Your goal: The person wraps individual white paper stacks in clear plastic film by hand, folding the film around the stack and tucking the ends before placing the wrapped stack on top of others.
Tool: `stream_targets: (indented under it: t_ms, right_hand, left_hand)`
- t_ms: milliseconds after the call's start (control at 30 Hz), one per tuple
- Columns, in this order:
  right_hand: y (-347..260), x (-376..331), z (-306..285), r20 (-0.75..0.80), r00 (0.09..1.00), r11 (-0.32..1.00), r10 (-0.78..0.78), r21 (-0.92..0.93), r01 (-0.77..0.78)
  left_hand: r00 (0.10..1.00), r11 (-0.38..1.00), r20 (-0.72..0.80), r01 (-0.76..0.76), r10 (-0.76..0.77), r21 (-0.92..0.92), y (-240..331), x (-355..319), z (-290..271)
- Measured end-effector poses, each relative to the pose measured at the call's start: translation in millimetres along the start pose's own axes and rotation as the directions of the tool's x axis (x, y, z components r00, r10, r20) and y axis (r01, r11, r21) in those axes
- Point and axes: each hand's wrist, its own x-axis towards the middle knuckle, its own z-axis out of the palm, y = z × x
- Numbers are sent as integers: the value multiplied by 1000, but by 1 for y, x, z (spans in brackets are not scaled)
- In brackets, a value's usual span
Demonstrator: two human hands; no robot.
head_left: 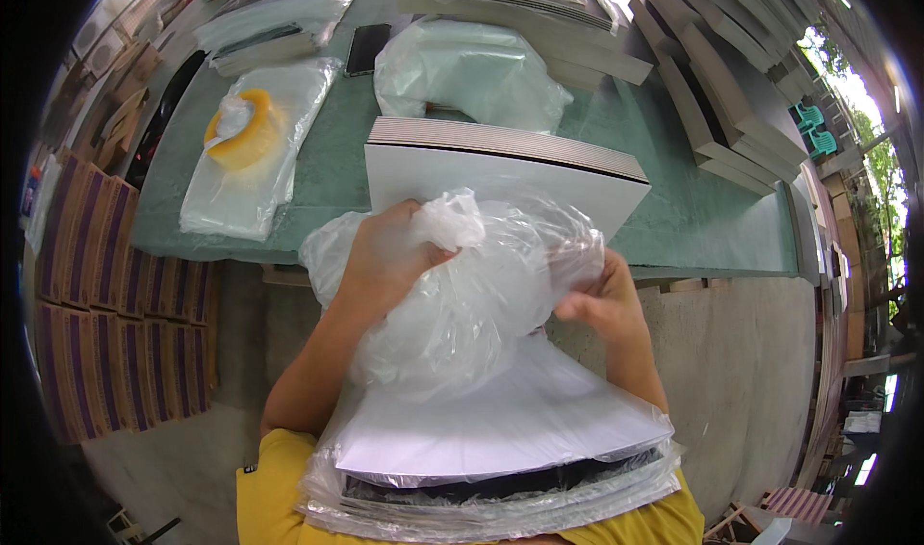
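Observation:
A clear plastic bag point(452, 328) is bunched up in front of my chest. My left hand point(385, 251) is closed around its gathered, crumpled end. At the bag's right side my right hand point(608, 299) pinches a fold of the film, its thumb sticking out to the left; motion slightly blurs the fingers. Against my body rests a stack of white-faced boards point(510, 405) wrapped in the film, with dark layers showing at the near edge. Just beyond my hands, another stack of white boards point(500, 171) stands at the green table's near edge.
On the green table point(327, 174) lie a roll of yellowish tape point(252, 136) on folded plastic bags point(231, 194), a dark phone point(368, 49) and a film-wrapped bundle point(472, 68). Grey board stacks point(741, 92) stand at the right. Piled cartons point(125, 352) rise at the left.

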Motion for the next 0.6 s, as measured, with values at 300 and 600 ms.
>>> stream_targets:
  t_ms: [300,600]
  right_hand:
    - [-2,15,-14,77,981,837,-180,-512,194]
    - [-2,28,20,4,992,991,130,-22,-130]
  left_hand:
    - [1000,996,-31,-2,0,-87,-12,-4,-14]
    - [841,826,213,-534,497,181,12,-4,10]
